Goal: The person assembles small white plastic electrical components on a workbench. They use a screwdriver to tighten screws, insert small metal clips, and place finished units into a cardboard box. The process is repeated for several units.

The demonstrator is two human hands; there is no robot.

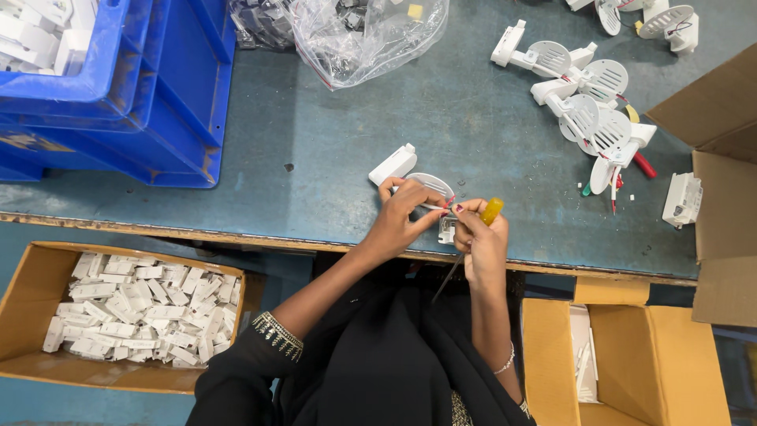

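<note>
My left hand (400,214) grips a white plastic lamp part (410,175) with a round slotted head and a block-shaped end, at the front edge of the blue-grey table (315,173). Thin red and white wires run from it towards my right hand (479,237). That hand is closed around a screwdriver with a yellow handle (491,210); its metal shaft points down past the table edge. A small white piece (446,229) sits between the two hands.
Several finished white lamp parts (587,102) lie at the back right. Blue crates (118,87) stand at the left, a clear plastic bag (363,31) at the back. A cardboard box of white pieces (126,312) sits lower left, other cardboard boxes (631,363) at the right.
</note>
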